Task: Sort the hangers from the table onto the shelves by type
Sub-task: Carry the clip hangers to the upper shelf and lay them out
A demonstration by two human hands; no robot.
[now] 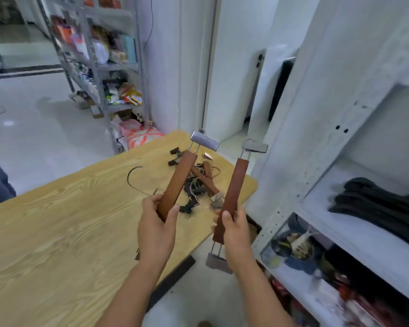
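Left hand [156,224] grips the left hanger [178,182], right hand [234,230] the right hanger [234,185]; same wooden type, probably for one shelf [359,234].

A hanger pile [196,182] lies on the worktop [57,220]; shelves [364,232] stand right, a rack [99,67] behind.

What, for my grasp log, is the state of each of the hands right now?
Left hand: closed, gripping the left wooden clip hanger.
Right hand: closed, gripping the right wooden clip hanger.
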